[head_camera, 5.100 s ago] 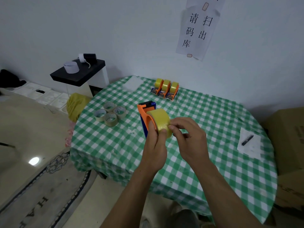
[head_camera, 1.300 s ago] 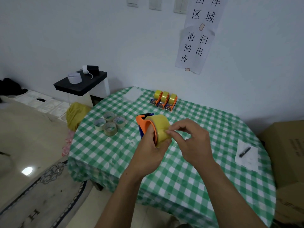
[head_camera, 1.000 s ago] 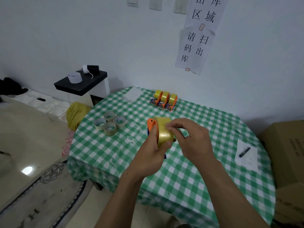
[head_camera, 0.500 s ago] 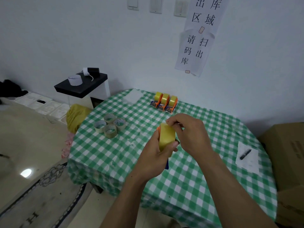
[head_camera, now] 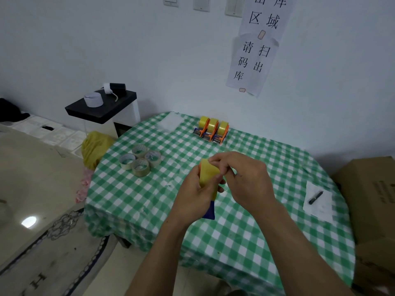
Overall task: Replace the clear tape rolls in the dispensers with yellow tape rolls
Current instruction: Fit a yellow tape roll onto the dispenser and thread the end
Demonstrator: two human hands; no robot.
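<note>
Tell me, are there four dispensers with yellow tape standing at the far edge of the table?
No, only three dispensers with yellow rolls stand in a row there; a fourth dispenser is in the hands.

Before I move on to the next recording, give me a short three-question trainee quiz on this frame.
1. How many orange dispensers loaded with yellow tape stand in the row at the far edge of the green checked tablecloth?
2. True or false: the four clear tape rolls lie to the left of the hands.
3. Which hand wraps the orange and blue dispenser with the yellow tape roll? A) left hand B) right hand

Key: 1) three. 2) true. 3) A; the right hand's fingertips pinch at the top of the roll.
</note>
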